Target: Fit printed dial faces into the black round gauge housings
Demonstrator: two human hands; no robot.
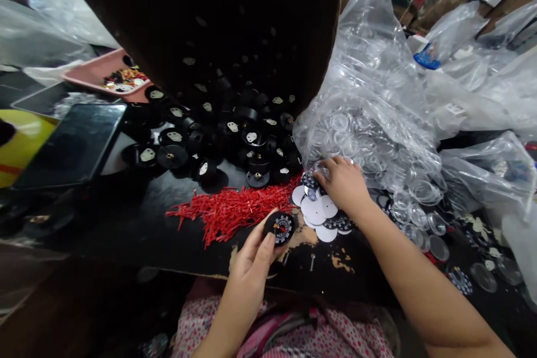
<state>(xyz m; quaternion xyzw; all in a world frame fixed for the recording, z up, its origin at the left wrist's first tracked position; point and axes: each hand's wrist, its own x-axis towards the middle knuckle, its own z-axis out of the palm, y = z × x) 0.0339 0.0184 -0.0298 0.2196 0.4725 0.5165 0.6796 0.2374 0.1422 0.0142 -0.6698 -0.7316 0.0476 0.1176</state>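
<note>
A round black gauge (280, 228) with a numbered dial and a red pointer is held in my left hand (257, 254), its face turned up. To its right, my right hand (344, 184) reaches over a pile of white and black dial discs (315, 211), beside the clear round covers; its fingertips are bent down at a clear piece too small to make out. Red pointers (239, 210) lie heaped left of the discs. Clear covers (356, 137) spill out of a plastic bag behind my right hand.
Black gauge housings (251, 140) pour from a large dark box (210, 11) at the back. A tablet (71, 142) and a pink tray (90, 71) stand at left. Loose screws (312, 262) lie near the front edge. Plastic bags (490, 173) crowd the right.
</note>
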